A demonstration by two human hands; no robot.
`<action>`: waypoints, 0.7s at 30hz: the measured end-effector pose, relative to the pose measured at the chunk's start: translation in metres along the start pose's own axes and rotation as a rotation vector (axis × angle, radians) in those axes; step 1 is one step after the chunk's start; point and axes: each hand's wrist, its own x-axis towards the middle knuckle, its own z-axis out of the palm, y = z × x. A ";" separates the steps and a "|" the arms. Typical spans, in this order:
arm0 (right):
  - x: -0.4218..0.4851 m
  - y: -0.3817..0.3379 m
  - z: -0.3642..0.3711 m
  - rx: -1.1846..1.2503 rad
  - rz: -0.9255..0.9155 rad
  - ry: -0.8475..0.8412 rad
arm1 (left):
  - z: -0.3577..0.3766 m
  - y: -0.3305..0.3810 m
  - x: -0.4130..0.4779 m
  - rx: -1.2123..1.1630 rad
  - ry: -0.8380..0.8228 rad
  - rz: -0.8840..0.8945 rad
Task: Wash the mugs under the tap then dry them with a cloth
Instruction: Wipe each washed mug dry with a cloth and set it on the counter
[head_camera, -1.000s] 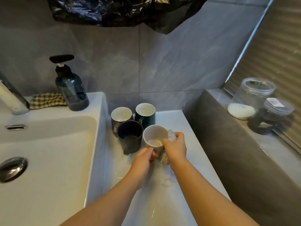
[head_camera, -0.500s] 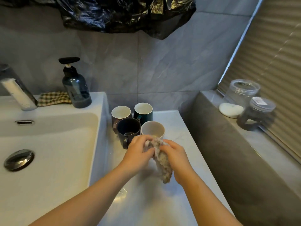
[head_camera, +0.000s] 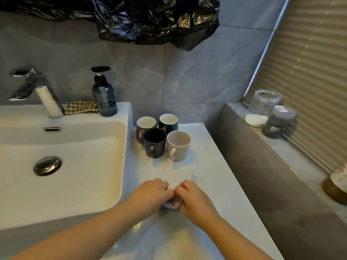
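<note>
Trouble could come from the mugs (head_camera: 155, 142) themselves, I thought: four stood upright in a tight cluster on the bench (head_camera: 216, 184), just beside the sink (head_camera: 75, 166), so a hand reaching for one could knock its neighbour. The bench looked wet and shiny, and a mug could slide on it. The cloth (head_camera: 172, 204) was a small pale bundle, almost hidden; if soaked, it would dry poorly. The left hand (head_camera: 150, 194) and the right hand (head_camera: 195, 199) were together near the front edge, well apart from the mugs, the fingers (head_camera: 163, 184) of both curled around the cloth. The mugs were brown, green, dark and pale, the front two with handles toward the person; whether they were dry, I could not tell.
</note>
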 end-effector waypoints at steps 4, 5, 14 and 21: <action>-0.027 0.003 0.031 -0.003 0.024 -0.094 | 0.040 0.014 -0.010 -0.011 -0.165 -0.012; -0.031 0.007 0.036 -0.039 0.001 -0.123 | 0.040 0.016 -0.013 -0.043 -0.173 -0.018; 0.013 -0.001 0.001 0.230 0.357 -0.104 | -0.001 0.004 0.031 -0.437 -0.359 -0.525; 0.085 -0.001 -0.025 0.888 0.711 0.189 | -0.009 -0.051 0.069 -1.049 0.241 -1.159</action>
